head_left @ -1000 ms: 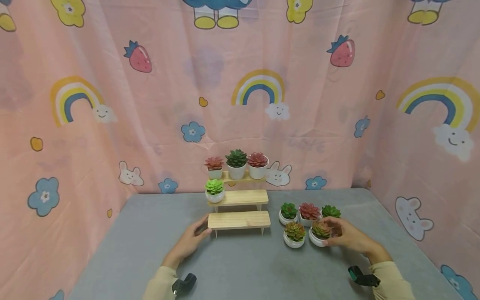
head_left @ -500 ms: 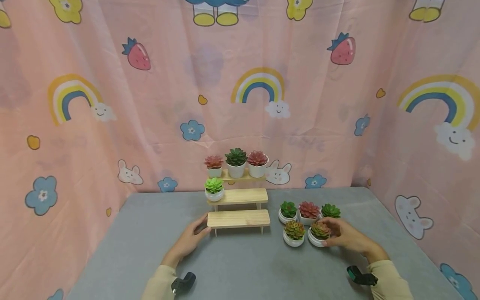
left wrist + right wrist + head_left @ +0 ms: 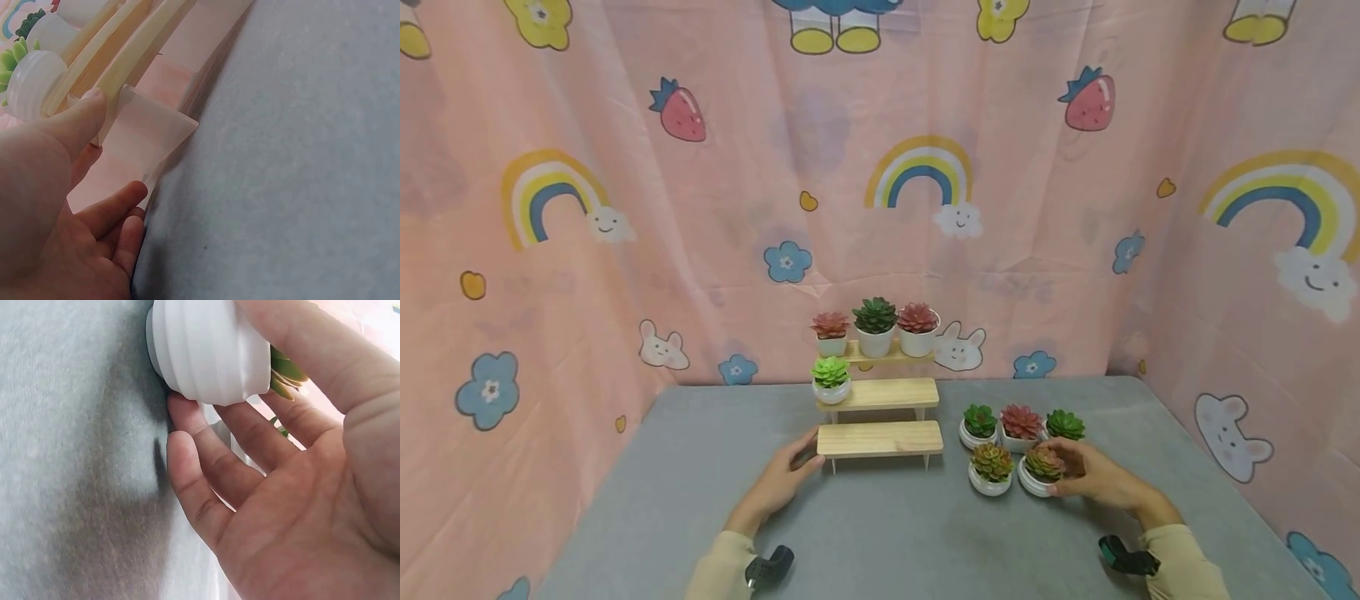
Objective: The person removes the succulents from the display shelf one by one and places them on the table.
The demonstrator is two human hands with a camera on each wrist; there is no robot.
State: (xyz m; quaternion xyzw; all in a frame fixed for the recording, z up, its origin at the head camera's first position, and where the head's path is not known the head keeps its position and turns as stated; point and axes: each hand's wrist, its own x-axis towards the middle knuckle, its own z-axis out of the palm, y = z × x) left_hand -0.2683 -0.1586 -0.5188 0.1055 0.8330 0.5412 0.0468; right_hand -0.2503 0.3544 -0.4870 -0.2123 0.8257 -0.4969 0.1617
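My left hand (image 3: 777,485) pinches the left end of the lowest step of a three-tier wooden display stand (image 3: 880,437). In the left wrist view the thumb lies on that step (image 3: 119,78), with the other fingers by the clear leg (image 3: 150,122). My right hand (image 3: 1097,477) holds a reddish-green potted succulent (image 3: 1043,463) at the table's right. In the right wrist view, thumb and fingers are around its ribbed white pot (image 3: 209,350), low at the tabletop; whether it touches the table I cannot tell.
Beside the held pot stand an orange-green succulent (image 3: 991,463), a green one (image 3: 979,422), a red one (image 3: 1021,423) and another green one (image 3: 1064,425). The top tier bears three pots; a bright green succulent (image 3: 831,375) sits at the middle tier's left. A pink curtain (image 3: 730,208) hangs behind.
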